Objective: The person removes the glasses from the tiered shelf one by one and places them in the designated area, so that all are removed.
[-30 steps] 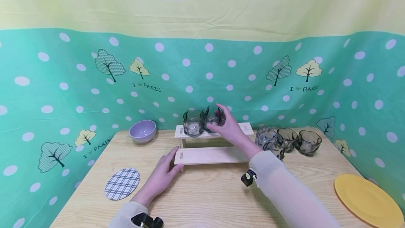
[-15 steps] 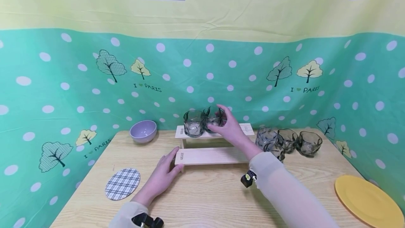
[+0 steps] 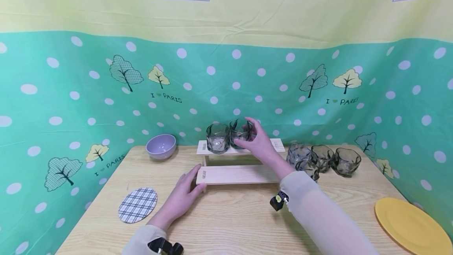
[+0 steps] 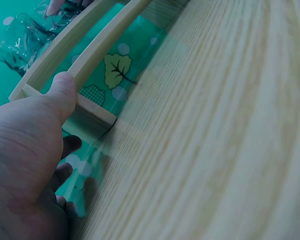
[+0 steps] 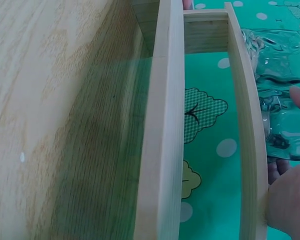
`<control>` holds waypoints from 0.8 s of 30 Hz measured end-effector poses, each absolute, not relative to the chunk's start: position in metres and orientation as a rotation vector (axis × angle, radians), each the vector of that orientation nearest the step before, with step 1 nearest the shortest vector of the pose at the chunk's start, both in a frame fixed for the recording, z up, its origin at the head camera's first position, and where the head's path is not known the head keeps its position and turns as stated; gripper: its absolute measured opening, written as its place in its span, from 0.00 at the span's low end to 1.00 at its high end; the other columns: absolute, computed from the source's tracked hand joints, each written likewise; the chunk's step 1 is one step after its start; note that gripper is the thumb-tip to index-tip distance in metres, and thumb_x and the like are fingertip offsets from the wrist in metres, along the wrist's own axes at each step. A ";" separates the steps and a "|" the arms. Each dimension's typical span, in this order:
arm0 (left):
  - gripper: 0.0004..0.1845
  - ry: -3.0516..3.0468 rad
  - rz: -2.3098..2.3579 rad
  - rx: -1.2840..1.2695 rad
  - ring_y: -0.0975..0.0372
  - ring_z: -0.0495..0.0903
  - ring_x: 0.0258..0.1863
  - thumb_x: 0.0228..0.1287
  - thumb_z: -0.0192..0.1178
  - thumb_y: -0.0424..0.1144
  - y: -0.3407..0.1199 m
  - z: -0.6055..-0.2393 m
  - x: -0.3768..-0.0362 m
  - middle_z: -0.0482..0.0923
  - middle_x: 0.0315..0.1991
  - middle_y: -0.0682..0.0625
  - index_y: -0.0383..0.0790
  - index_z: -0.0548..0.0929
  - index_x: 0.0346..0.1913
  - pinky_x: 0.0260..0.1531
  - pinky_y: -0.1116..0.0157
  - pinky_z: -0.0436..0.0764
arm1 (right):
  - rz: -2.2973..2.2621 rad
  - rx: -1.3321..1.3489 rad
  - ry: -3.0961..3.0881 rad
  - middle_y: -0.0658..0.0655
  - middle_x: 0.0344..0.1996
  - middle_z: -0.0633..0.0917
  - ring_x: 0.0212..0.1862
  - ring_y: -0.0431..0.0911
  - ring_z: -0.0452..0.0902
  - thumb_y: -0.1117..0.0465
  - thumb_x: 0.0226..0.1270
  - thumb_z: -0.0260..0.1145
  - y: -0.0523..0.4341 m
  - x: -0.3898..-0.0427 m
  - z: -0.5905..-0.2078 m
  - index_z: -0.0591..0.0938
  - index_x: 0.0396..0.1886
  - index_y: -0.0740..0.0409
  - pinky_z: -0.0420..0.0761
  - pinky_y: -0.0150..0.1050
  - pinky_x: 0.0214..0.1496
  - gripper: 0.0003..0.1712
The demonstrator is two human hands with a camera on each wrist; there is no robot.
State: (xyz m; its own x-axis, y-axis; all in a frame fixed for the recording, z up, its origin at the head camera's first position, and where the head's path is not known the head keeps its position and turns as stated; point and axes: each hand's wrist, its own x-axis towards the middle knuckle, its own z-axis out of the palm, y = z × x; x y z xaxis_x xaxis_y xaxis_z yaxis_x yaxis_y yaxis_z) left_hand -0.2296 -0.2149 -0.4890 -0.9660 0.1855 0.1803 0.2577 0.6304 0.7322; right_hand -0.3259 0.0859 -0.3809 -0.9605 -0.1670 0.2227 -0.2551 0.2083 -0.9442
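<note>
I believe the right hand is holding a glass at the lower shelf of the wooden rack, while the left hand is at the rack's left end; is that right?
Not quite: the head view shows the glass at the upper shelf, not the lower shelf. The right hand does hold it, and the left hand is at the left end of the wooden rack.

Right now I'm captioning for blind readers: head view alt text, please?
A person's right hand holds a smoky glass beside another glass on an upper wooden shelf; the left hand holds the lower shelf. Four more glasses are nearby.
</note>
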 end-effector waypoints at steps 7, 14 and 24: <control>0.41 -2.751 -1.252 -0.380 0.34 0.50 0.86 0.84 0.64 0.50 -0.215 -0.490 -0.230 0.61 0.87 0.43 0.48 0.59 0.90 0.83 0.32 0.50 | 1.911 0.401 -2.354 0.56 0.74 0.78 0.79 0.58 0.67 0.57 0.68 0.85 0.087 -0.326 -0.382 0.63 0.88 0.43 0.64 0.57 0.86 0.56; 0.41 -2.748 -1.250 -0.384 0.33 0.51 0.86 0.84 0.64 0.49 -0.215 -0.490 -0.229 0.61 0.86 0.43 0.46 0.59 0.90 0.83 0.32 0.50 | 1.917 0.413 -2.325 0.59 0.74 0.77 0.78 0.58 0.68 0.59 0.69 0.84 0.087 -0.326 -0.383 0.62 0.88 0.45 0.63 0.56 0.87 0.55; 0.41 -2.748 -1.265 -0.381 0.34 0.51 0.86 0.84 0.64 0.50 -0.215 -0.489 -0.229 0.61 0.87 0.43 0.47 0.59 0.90 0.83 0.32 0.52 | 1.926 0.413 -2.303 0.59 0.74 0.77 0.77 0.57 0.70 0.58 0.69 0.84 0.088 -0.324 -0.381 0.63 0.88 0.45 0.65 0.57 0.85 0.55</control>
State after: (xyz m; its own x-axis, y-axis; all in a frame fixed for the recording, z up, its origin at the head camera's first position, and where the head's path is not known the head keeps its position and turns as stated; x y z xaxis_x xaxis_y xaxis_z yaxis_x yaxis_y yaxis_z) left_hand -0.2287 -0.2151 -0.4886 -0.9645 0.1865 0.1871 0.2634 0.6252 0.7347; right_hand -0.3241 0.0879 -0.3814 -0.9568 -0.1361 0.2569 -0.2769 0.1573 -0.9479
